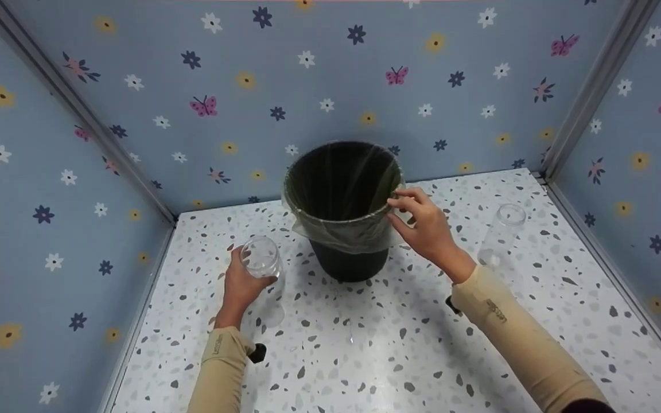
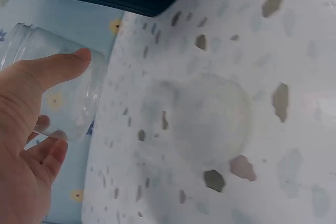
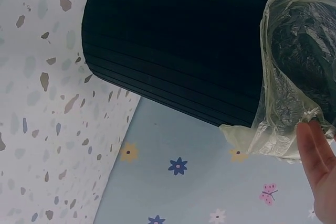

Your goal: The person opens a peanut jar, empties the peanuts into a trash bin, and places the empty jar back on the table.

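Note:
A clear, lidless plastic jar (image 1: pixel 261 258) is gripped by my left hand (image 1: pixel 242 281), thumb on one side and fingers round the other. The left wrist view shows the jar (image 2: pixel 68 87) raised off the table, its threaded neck pointing away. My right hand (image 1: pixel 425 226) is at the right rim of a black waste bin (image 1: pixel 349 265). Its fingertips pinch the thin, pale bin liner (image 1: pixel 345 232), which is folded over the rim. Seen from the right wrist, the liner (image 3: pixel 286 124) bunches at the fingers (image 3: pixel 315 150); the exact thumb contact is hidden.
A second clear jar (image 1: pixel 500 238) stands on the speckled white table (image 1: pixel 376 355), right of the bin. Blue flowered panels (image 1: pixel 330 74) close in the back and both sides, with metal posts (image 1: pixel 600 86) at the corners. The bin stands close to the back panel.

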A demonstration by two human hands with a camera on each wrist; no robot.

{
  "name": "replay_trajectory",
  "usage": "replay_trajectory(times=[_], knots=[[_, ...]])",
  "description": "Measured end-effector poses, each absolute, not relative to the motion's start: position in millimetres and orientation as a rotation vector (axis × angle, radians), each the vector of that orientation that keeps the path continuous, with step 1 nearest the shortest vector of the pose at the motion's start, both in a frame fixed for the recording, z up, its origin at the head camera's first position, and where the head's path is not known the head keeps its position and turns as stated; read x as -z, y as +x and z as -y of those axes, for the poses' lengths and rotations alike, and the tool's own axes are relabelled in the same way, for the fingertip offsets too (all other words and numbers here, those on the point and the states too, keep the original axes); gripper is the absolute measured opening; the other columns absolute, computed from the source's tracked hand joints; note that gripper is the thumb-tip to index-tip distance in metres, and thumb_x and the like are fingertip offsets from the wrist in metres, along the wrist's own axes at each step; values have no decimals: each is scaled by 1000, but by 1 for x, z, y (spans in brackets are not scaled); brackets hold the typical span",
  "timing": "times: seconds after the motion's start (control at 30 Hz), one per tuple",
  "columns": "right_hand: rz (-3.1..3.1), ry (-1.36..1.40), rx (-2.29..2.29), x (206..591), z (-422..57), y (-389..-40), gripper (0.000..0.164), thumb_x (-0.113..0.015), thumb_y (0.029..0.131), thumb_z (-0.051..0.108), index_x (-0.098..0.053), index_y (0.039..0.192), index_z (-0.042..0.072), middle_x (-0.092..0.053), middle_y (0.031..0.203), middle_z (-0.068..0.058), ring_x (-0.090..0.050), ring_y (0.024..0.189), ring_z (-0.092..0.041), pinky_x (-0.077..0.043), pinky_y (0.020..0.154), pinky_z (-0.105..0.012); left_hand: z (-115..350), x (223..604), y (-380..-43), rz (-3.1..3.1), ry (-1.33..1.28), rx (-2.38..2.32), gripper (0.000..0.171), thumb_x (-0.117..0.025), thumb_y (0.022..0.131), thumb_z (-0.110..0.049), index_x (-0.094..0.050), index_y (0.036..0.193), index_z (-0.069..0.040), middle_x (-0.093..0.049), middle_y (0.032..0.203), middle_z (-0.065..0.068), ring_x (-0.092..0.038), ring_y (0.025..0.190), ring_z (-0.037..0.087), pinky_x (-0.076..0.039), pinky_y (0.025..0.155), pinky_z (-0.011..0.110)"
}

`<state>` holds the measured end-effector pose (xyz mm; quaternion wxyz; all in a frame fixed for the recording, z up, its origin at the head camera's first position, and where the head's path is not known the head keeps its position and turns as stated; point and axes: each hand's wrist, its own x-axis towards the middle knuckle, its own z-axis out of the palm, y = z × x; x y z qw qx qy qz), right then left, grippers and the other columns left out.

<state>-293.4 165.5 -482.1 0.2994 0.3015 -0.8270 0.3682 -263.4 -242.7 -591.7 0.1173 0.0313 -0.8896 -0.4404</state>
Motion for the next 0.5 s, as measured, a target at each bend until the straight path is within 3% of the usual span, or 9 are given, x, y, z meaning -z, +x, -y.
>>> replay_trajectory(times=[0.37, 0.5], knots=[[2189, 797, -996, 487, -166, -292, 25, -71, 90, 11, -69, 115, 10, -56, 125, -8, -62, 85, -20, -53, 59, -29, 241, 633, -261, 2626, 172, 1359, 106, -94, 58, -7, -31, 143, 0, -45, 139, 24, -43, 127, 40, -33, 106, 48], [2184, 799, -988, 488, -166, -291, 26, -71, 89, 9, -69, 114, 9, -56, 124, -9, -62, 84, -20, -53, 58, -29, 242, 637, -259, 2690, 169, 1374, 108, -94, 60, -13, -28, 145, 0, -42, 142, 26, -42, 128, 42, -33, 107, 50]])
